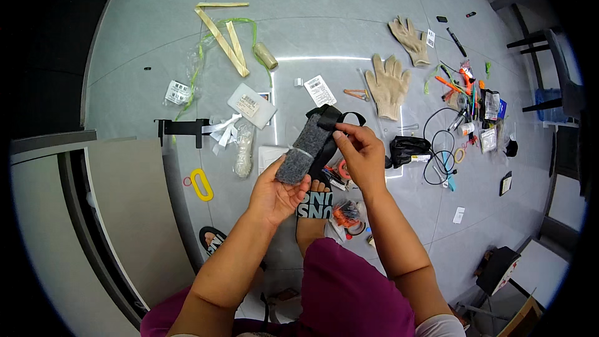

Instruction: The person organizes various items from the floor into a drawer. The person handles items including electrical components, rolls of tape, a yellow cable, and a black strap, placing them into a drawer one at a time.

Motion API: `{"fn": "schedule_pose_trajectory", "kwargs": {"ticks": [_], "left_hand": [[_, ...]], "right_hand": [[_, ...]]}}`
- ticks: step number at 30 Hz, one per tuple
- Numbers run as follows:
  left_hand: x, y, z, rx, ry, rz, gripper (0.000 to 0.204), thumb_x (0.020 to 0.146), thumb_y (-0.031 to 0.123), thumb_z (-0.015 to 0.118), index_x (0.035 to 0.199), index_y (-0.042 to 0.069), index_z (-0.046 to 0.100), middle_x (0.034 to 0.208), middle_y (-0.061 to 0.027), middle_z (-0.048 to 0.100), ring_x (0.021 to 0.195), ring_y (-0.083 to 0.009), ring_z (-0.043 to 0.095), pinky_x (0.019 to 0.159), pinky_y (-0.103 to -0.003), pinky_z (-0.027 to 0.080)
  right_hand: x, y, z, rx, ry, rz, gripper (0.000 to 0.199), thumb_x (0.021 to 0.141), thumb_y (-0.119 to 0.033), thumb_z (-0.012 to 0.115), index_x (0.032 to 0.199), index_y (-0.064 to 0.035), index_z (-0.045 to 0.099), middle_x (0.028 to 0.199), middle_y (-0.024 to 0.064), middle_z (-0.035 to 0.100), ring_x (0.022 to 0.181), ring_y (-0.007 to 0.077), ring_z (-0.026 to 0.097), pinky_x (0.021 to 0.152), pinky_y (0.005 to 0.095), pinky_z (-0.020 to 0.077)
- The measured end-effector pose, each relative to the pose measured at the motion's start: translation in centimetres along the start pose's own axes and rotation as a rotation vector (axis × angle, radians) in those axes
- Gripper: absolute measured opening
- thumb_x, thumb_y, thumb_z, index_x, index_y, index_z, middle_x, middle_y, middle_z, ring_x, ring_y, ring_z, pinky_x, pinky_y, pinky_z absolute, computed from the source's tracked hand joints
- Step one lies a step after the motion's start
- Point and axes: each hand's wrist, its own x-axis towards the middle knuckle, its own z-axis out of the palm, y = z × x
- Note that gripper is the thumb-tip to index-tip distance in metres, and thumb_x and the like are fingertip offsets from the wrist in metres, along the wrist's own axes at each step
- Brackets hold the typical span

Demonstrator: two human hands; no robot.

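Note:
A folded bundle of grey felt [299, 159], with a thin pale band around it, is held above the floor in front of me. My left hand [271, 196] cradles its lower end, fingers curled underneath. At the upper end, my right hand [360, 153] pinches a black strap [329, 120] between thumb and fingers. The strap lies against the felt, and a loop of it sticks out above my right hand. Below the bundle, partly hidden by it, are a pink tape roll [343, 170] and some small tools.
Beige work gloves [388, 87] lie at the far right, near a pile of tools, pens and packets [474, 106]. A black cable [440, 159] coils beside a black pouch [409, 150]. Leftward are a yellow oval ring [201, 185], a black bracket [181, 127] and a cabinet [137, 212].

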Motion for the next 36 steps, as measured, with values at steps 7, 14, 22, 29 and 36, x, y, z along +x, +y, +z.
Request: {"fn": "schedule_pose_trajectory", "kwargs": {"ticks": [7, 14, 22, 29, 36], "left_hand": [[0.6, -0.3, 0.9, 0.059, 0.070, 0.049, 0.037, 0.088, 0.038, 0.055, 0.100, 0.004, 0.059, 0.077, -0.0120, 0.065, 0.064, -0.0183, 0.064, 0.052, -0.025, 0.054], [0.9, -0.6, 1.1, 0.176, 0.003, 0.137, 0.036, 0.090, 0.036, 0.053, 0.102, 0.002, 0.059, 0.083, -0.0129, 0.065, 0.070, -0.0185, 0.064, 0.063, -0.027, 0.054], [1.4, 0.6, 0.5, 0.148, 0.029, 0.177, 0.032, 0.088, 0.032, 0.056, 0.100, 0.002, 0.058, 0.083, -0.0144, 0.065, 0.070, -0.0213, 0.065, 0.062, -0.030, 0.054], [1.6, 0.3, 1.1, -0.007, 0.071, 0.191, 0.028, 0.087, 0.029, 0.060, 0.100, 0.004, 0.057, 0.086, -0.0126, 0.064, 0.073, -0.0211, 0.064, 0.065, -0.030, 0.056], [1.3, 0.3, 2.2, 0.086, 0.098, 0.473, 0.023, 0.085, 0.020, 0.065, 0.100, 0.005, 0.056, 0.094, -0.0070, 0.063, 0.087, -0.0151, 0.061, 0.075, -0.029, 0.053]], "right_hand": [[0.3, -0.8, 0.0, -0.137, 0.051, 0.034, 0.022, 0.077, -0.015, 0.071, 0.096, -0.0041, 0.067, 0.076, 0.0044, 0.053, 0.060, 0.0094, 0.047, 0.055, 0.0232, 0.0407], [0.5, -1.6, 0.0, 0.425, 0.079, 0.320, 0.024, 0.080, -0.017, 0.071, 0.098, -0.0016, 0.064, 0.076, -0.0018, 0.054, 0.062, 0.0047, 0.046, 0.054, 0.0176, 0.0380], [-0.1, -1.6, -1.4, 1.052, -0.124, 0.641, 0.002, 0.087, -0.010, 0.060, 0.086, -0.0080, 0.058, 0.074, -0.0016, 0.056, 0.066, 0.0087, 0.052, 0.065, 0.0224, 0.0437], [-1.0, -1.3, 0.0, 0.861, -0.101, 0.423, 0.007, 0.089, -0.011, 0.058, 0.093, -0.0059, 0.057, 0.078, 0.0018, 0.059, 0.070, 0.0113, 0.057, 0.061, 0.0232, 0.0449], [-3.5, -0.1, 0.9, 1.082, -0.102, 0.467, 0.009, 0.091, -0.013, 0.055, 0.096, -0.0068, 0.056, 0.080, 0.0005, 0.057, 0.073, 0.0106, 0.055, 0.069, 0.0267, 0.0455]]}}
